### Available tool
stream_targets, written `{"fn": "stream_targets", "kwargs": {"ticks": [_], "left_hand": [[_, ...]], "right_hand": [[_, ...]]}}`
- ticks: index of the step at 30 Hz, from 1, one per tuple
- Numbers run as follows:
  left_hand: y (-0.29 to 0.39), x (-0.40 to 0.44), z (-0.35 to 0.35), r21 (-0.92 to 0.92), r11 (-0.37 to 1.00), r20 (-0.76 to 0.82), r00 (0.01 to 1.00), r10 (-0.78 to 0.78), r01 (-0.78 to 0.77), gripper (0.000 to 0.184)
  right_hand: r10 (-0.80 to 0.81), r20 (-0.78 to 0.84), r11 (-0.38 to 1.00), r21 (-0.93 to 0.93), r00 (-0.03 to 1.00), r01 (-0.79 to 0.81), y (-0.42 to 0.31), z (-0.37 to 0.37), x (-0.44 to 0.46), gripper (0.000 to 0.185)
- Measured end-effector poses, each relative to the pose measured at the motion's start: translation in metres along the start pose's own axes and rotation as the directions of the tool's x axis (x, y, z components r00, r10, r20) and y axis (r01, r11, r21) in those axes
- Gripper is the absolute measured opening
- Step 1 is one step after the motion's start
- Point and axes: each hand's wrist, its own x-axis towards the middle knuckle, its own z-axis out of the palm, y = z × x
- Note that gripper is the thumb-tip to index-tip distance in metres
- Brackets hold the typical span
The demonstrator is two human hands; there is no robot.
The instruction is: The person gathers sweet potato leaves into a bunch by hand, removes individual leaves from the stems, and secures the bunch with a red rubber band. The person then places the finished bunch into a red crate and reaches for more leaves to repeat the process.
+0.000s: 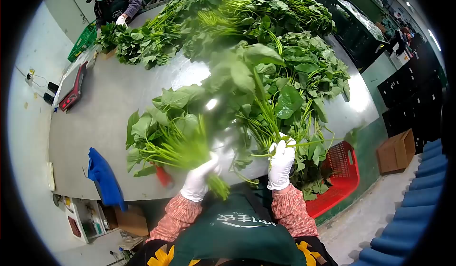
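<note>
My left hand (195, 179), in a white glove, is closed around a bunch of leafy green stems (178, 145). The cut ends poke out below the fist, and the leaves spread to the left over the metal table (95, 118). In my right hand (282, 164), also gloved in white, the fingers are pinched on several leafy stems (266, 123) that rise up and leftward. A red-orange object (164, 176) lies on the table beside the left bunch, partly covered and blurred. Smeared leaves hang across the middle of the view.
A large heap of leafy greens (237, 14) covers the table's far side. A red basket (339, 178) with leaves stands below at right. A red scale (73, 87) and a blue cloth (105, 173) are at left. Across the table, a masked person (116, 2) handles greens.
</note>
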Motion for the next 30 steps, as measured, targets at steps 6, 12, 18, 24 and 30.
{"fn": "stream_targets", "kwargs": {"ticks": [6, 12, 18, 24, 30], "left_hand": [[0.001, 0.0, 0.002, -0.001, 1.0, -0.037, 0.999, -0.02, 0.02, 0.012], [0.002, 0.0, -0.001, 0.001, 0.999, -0.02, 0.999, -0.033, 0.033, 0.012], [-0.002, 0.0, -0.009, -0.007, 0.999, -0.032, 0.999, -0.032, 0.032, 0.012], [0.001, 0.004, -0.01, 0.001, 1.0, -0.011, 1.0, 0.008, -0.008, 0.011], [-0.004, 0.008, -0.017, -0.091, 0.996, -0.017, 1.0, -0.007, 0.005, 0.011]], "right_hand": [[0.059, 0.008, 0.997, 0.052, 0.998, -0.059, 0.002, 0.001, -0.001, 0.008], [0.104, 0.066, 0.994, -0.044, 0.992, -0.101, -0.009, 0.001, -0.006, 0.003], [-0.08, 0.109, 0.99, -0.107, 0.991, 0.092, 0.01, -0.001, -0.003, 0.021], [-0.066, 0.209, 0.961, -0.251, 0.976, 0.119, -0.01, 0.01, -0.015, 0.01], [-0.111, 0.263, 0.937, -0.294, 0.959, 0.189, -0.012, 0.022, -0.026, 0.008]]}}
